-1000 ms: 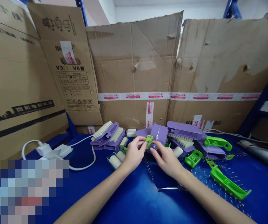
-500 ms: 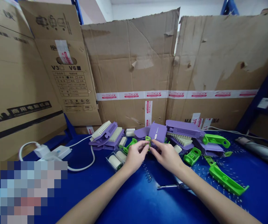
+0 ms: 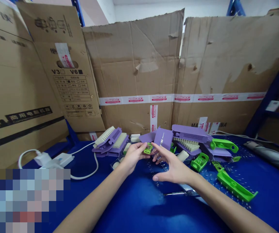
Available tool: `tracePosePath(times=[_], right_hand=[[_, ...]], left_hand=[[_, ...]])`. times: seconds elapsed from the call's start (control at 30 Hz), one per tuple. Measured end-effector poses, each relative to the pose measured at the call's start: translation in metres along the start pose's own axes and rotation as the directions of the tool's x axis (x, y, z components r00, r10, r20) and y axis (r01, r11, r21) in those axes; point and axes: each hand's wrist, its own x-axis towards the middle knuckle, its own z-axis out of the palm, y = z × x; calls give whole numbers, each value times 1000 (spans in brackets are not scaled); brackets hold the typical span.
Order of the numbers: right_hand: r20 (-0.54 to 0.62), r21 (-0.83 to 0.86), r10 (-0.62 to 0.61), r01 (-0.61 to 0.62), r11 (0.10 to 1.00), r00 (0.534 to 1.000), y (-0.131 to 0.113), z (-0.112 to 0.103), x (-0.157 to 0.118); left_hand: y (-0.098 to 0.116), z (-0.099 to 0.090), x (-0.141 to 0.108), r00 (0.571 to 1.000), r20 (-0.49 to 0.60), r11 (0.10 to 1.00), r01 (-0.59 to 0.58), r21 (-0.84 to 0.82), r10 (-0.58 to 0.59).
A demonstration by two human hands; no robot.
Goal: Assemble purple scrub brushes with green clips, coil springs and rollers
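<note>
My left hand (image 3: 132, 157) pinches a small green plastic part (image 3: 148, 148) between thumb and fingers, above the middle of the blue table. Just right of it, my right hand (image 3: 177, 166) is open, thumb and fingers spread wide with nothing visible between them. Its index fingertip comes close to the green part; whether it touches I cannot tell. Behind both hands stands a purple plastic piece (image 3: 163, 137) with white lettering. A screwdriver-like tool (image 3: 175, 194) with a metal shaft lies below my right hand, its other end hidden by my forearm.
Purple brushes with cream bristles (image 3: 116, 140) lie back left, more purple pieces (image 3: 190, 133) back right. Green handle parts (image 3: 236, 186) and scattered small metal pieces lie on the right. A white power adapter (image 3: 63, 160) with cable sits left. Cardboard sheets (image 3: 134, 77) wall the back.
My right hand has let go and spread its fingers, its thumb dropping toward the table. My left hand has shifted slightly left and keeps the green part, which is now tilted flatter.
</note>
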Motion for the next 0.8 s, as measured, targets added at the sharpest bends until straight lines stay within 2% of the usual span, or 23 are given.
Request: tracePosePath(times=[0.1,0.23,0.37,0.47,0.57,0.67,0.8], right_hand=[[-30,-136,-49,44,990,998,4,0,0],[-98,-361,-194,147,921,976,12,0,1],[-109,-326,-238,192,926,965,13,0,3],[-237,-222,-148,95,970,960,12,1,5],[-373,-24,75,-91,996,925,12,2,7],[-367,164,224,-174,971,903,12,2,10],[-380,275,274,-175,945,884,8,3,11]], left_hand=[[2,-5,0,995,67,996,77,37,-80],[3,-4,-2,979,152,980,111,163,-136],[6,1,-6,976,173,974,98,202,-134],[7,1,-7,974,207,986,54,160,-87],[7,-1,-6,969,243,992,6,128,-37],[5,-1,-5,972,236,990,-18,137,-15],[3,1,-5,977,215,992,-21,126,-6]])
